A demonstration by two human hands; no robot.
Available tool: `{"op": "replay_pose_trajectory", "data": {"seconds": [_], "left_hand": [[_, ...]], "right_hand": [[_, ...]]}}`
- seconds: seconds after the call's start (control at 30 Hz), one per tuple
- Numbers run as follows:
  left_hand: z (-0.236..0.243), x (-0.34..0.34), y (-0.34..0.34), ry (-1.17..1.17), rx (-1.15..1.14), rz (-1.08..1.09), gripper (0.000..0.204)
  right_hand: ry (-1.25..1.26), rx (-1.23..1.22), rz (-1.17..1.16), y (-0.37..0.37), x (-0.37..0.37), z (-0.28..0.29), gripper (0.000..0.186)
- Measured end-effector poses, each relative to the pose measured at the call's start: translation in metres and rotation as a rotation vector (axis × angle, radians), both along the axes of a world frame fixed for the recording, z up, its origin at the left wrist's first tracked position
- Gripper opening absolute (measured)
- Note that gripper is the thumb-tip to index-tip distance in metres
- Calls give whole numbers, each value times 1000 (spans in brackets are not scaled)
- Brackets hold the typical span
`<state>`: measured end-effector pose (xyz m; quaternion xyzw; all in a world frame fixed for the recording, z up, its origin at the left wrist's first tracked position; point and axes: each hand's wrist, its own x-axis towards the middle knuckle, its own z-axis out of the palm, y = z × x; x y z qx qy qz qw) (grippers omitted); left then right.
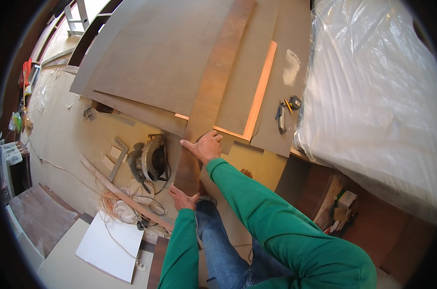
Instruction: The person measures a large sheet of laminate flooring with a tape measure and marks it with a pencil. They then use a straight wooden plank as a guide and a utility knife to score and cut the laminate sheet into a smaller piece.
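Note:
A long, narrow brown wood board (pixel 213 82) runs from the far edge of view toward my legs, lying over larger brown sheets (pixel 155 53). My left hand (pixel 183 198) grips its near end, thumb on one side and fingers on the other. Farther up, my right hand (pixel 206 147) spans the board's width, with the thumb at the left edge and the fingers curled at the right one. Just right of the board, an orange-lit strip (pixel 261 91) edges a smaller brown panel (pixel 242 86). The undersides of both grips are hidden.
On the floor to the left stands a circular saw (pixel 154 158), near tangled cords (pixel 119 204) and a white panel (pixel 111 244). A tape measure (pixel 295 102) and utility knife (pixel 281 119) lie on the sheets. Clear plastic (pixel 372 91) covers a bulky surface at right.

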<state>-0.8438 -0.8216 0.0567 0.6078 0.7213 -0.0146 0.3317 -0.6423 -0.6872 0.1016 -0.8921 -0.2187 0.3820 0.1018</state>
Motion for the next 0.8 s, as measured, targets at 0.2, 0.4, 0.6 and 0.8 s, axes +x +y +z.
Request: {"op": "replay_pose_trajectory", "data": {"seconds": [0.2, 0.4, 0.6, 0.8], "left_hand": [[9, -2, 12, -83, -78, 40, 113], [-3, -18, 14, -89, 15, -58, 113], [2, -19, 13, -88, 33, -99, 112], [6, -21, 16, -60, -2, -140, 112]], "right_hand": [[-25, -15, -58, 5, -3, -1, 119], [-54, -27, -59, 9, -6, -4, 118], [-99, -32, -53, 7, -2, -12, 123], [-16, -40, -66, 7, 1, -8, 127]]}}
